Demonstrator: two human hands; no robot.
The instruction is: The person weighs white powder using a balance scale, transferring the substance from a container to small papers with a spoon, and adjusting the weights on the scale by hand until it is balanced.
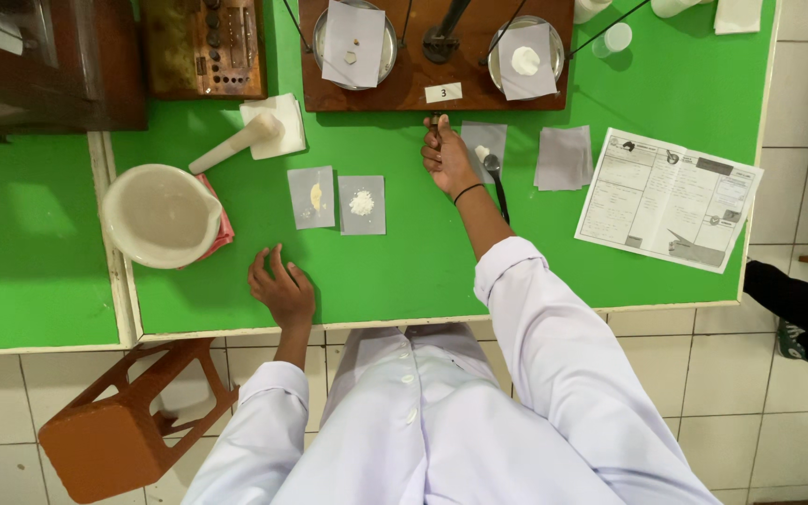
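My right hand (pixel 445 157) reaches to the front edge of the wooden balance base (pixel 413 89) and pinches a small knob there. My left hand (pixel 281 288) rests flat on the green table (pixel 404 271) near its front edge, fingers apart, holding nothing. The balance's left pan (pixel 324 37) carries a paper with small weights; the right pan (pixel 546 56) carries a paper with white powder. Just right of my right hand lies a metal spoon (pixel 496 178) beside a grey paper (pixel 482 138). Two grey papers, one with yellowish powder (pixel 311 197) and one with white powder (pixel 362 204), lie above my left hand.
A white mortar (pixel 159 215) sits on the left with its pestle (pixel 234 145) on a white paper. A wooden weight box (pixel 206 47) stands at the back left. A stack of grey papers (pixel 564 157) and a printed worksheet (pixel 668 199) lie right. A brown stool (pixel 128 425) stands below.
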